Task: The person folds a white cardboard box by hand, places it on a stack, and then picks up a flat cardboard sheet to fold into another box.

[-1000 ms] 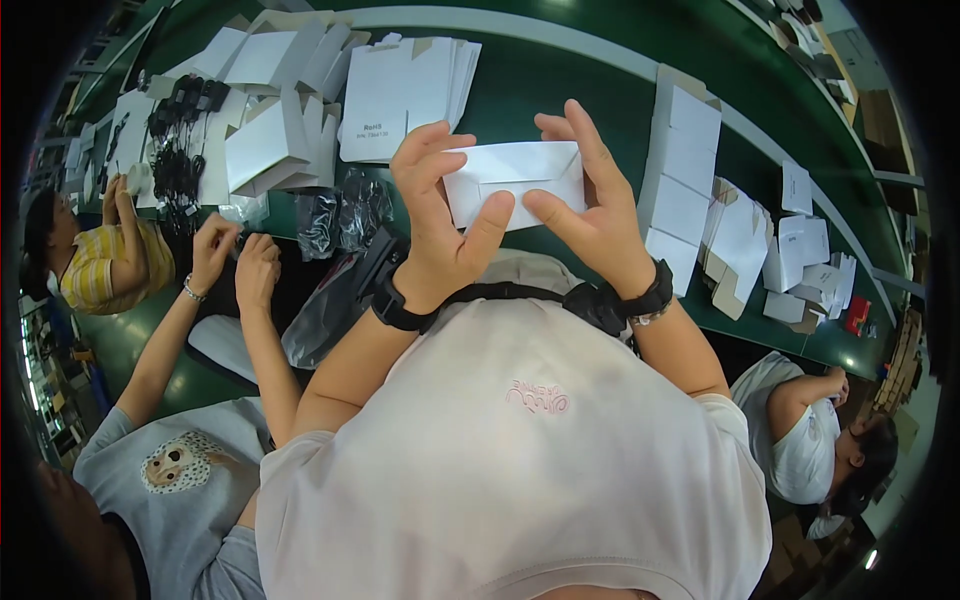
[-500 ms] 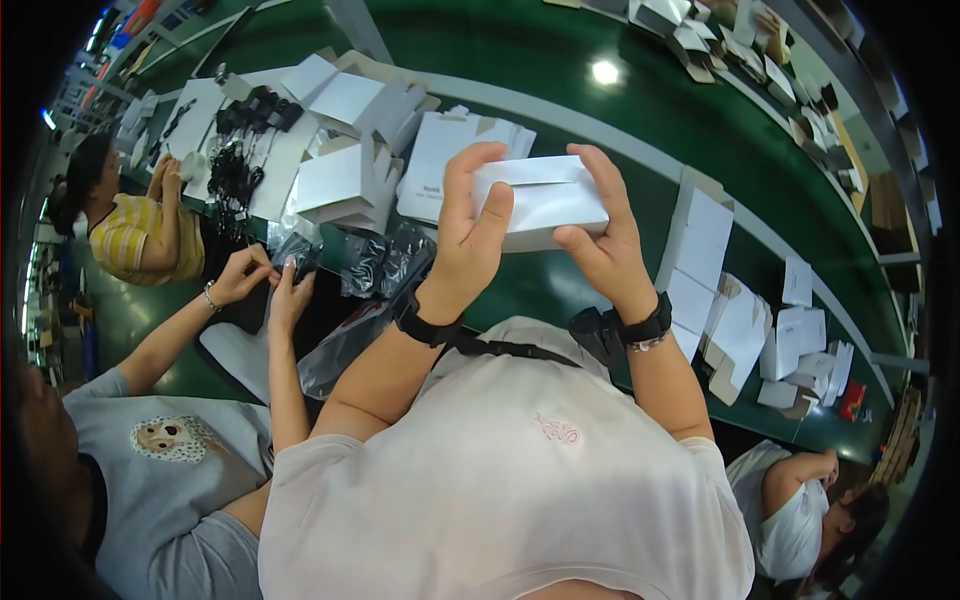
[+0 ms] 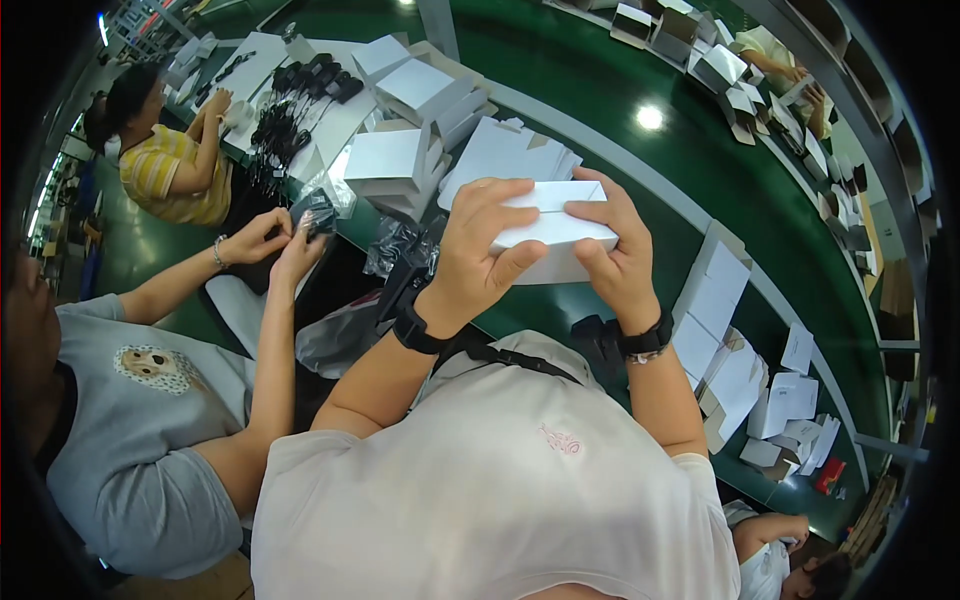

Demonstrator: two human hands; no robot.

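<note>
Between my two hands a white cardboard box (image 3: 556, 262) is held up in front of me, above the green bench. My left hand (image 3: 484, 245) grips its left end, with the thumb on the near side and fingers over the top. Gripping the right end, my right hand (image 3: 618, 240) has one finger lying on the lid and the thumb against the near side. The box's top looks closed, with a seam along it. Behind the box lies a stack of flat white cartons (image 3: 510, 158).
White boxes (image 3: 415, 100) stand left of the stack, beside black cables (image 3: 285, 125) on a white board. At right are white cartons (image 3: 713, 285) and small boxes (image 3: 790, 400). A co-worker's hands (image 3: 285, 245) hold a dark bagged item close by on my left.
The fingers of both hands have moved onto the top of the box. The box sits slightly lower in view, and the camera view has shifted.
</note>
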